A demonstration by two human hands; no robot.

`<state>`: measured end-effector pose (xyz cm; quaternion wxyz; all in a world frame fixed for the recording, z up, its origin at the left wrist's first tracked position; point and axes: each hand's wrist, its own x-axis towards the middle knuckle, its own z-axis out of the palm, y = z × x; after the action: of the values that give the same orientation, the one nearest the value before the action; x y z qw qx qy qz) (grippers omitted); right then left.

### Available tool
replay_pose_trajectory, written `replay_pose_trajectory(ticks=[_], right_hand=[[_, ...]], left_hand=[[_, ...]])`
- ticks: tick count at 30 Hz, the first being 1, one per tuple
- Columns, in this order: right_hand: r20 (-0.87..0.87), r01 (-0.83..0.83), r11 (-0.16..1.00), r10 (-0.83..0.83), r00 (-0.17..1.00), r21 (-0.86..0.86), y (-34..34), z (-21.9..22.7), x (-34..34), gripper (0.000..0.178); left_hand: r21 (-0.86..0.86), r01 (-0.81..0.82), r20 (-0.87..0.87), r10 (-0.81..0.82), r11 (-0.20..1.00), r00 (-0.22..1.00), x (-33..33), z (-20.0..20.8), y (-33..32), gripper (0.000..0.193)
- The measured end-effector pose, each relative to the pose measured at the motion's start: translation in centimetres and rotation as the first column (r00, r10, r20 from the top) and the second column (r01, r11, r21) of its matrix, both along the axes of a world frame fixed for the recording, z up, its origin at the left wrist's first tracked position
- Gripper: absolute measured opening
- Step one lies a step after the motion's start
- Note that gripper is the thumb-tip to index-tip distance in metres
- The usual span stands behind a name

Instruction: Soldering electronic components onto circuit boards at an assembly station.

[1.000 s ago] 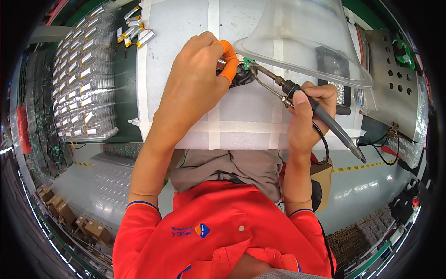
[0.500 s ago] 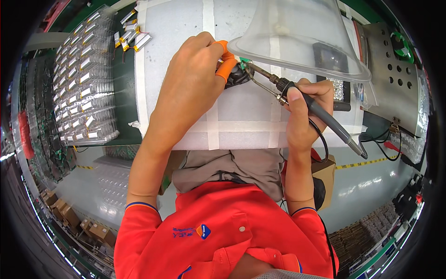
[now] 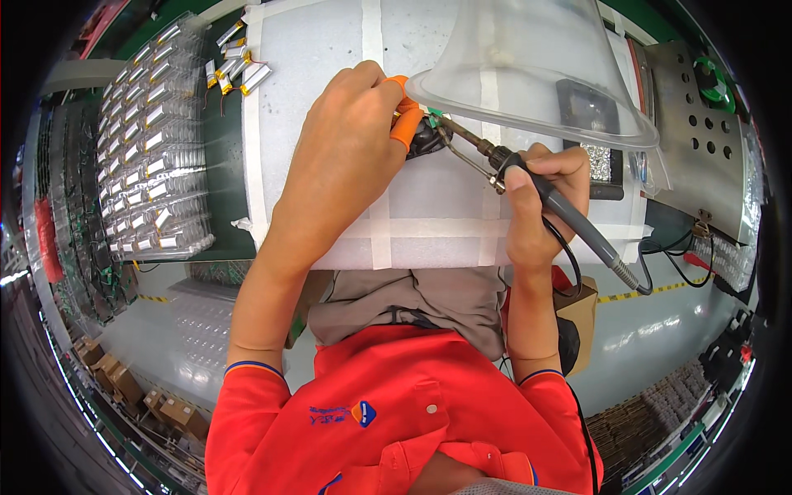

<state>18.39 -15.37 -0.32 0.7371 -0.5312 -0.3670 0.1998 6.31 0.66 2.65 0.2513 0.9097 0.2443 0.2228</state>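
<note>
My right hand [image 3: 540,194] is closed round the dark grey handle of a soldering iron [image 3: 569,213], which has a thin metal tube fixed beside its barrel. The iron's tip reaches a small green circuit board [image 3: 435,115] on a black housing [image 3: 426,139]. Orange finger cots cover the thumb and a fingertip of my left hand [image 3: 351,136]. Those fingers are pinched together at the left side of the housing and board. Whatever lies between them is hidden behind the fingers and cots. A clear funnel-shaped hood [image 3: 528,91] hangs just above and right of the work.
Several small silver battery cells [image 3: 239,66] lie loose at the upper left, beside clear trays [image 3: 153,140] filled with more. White padding [image 3: 313,49] with tape strips covers the bench. On the right are a dark box with metal shavings [image 3: 606,165] and a perforated metal case [image 3: 701,132].
The soldering iron's handle has shifted slightly down and left with my right hand. My left hand has moved slightly right, its fingers still pinched at the housing.
</note>
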Motion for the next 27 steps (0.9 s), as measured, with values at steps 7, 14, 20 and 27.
replay_pose_trajectory(ticks=[7,14,20,27], right_hand=[[-0.008,0.044,0.998,-0.044,0.999,0.036,-0.06,-0.01,0.04,0.022],[-0.002,-0.001,1.000,0.001,1.000,0.004,0.03,-0.12,0.06,0.022],[-0.002,0.007,1.000,-0.007,1.000,0.019,0.05,-0.20,0.06,0.022],[0.010,0.015,1.000,-0.015,1.000,0.012,0.12,-0.08,0.12,0.022]], left_hand=[[-0.001,0.012,-0.072,-0.012,1.000,0.997,-0.27,0.28,0.14,0.016],[-0.017,-0.005,-0.085,0.004,1.000,0.996,-0.24,0.28,0.03,0.018],[-0.009,-0.003,-0.080,0.003,1.000,0.997,-0.29,0.23,0.04,0.020],[-0.020,-0.002,-0.059,0.000,1.000,0.998,-0.15,0.23,0.08,0.018]])
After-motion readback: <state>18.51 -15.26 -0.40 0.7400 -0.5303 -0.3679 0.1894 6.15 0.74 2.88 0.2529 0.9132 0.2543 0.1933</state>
